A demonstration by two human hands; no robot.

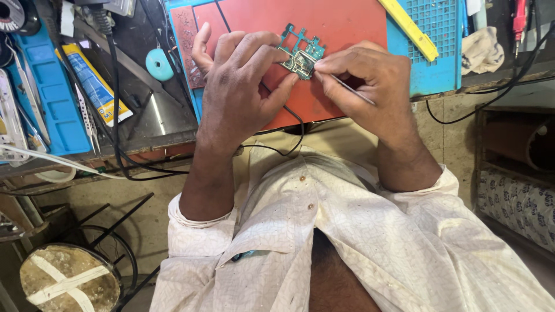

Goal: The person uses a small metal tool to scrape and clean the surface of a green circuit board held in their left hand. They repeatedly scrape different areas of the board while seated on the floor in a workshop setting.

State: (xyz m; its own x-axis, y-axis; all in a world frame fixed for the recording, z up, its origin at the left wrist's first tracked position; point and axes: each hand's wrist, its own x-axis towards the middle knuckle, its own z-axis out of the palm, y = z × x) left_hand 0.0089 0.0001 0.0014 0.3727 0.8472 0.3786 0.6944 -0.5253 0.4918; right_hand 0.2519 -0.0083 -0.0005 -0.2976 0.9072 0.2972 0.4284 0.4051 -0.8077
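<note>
A small teal circuit board point(301, 51) with cut-out edges is held over a red work mat point(341, 23). My left hand point(237, 86) grips the board by its near left side, fingers curled around it. My right hand point(370, 86) pinches a thin metal tool point(354, 91), its tip touching the board's lower right corner. A black cable point(289, 144) runs under my left hand and off the bench edge.
A blue mat point(436, 69) with a grid section lies under the red one, with a yellow ruler point(407, 28) across it. At the left are a blue tray point(49, 98), a yellow and blue tube point(92, 81), tweezers point(87, 118) and black cables. A round stool point(69, 280) stands lower left.
</note>
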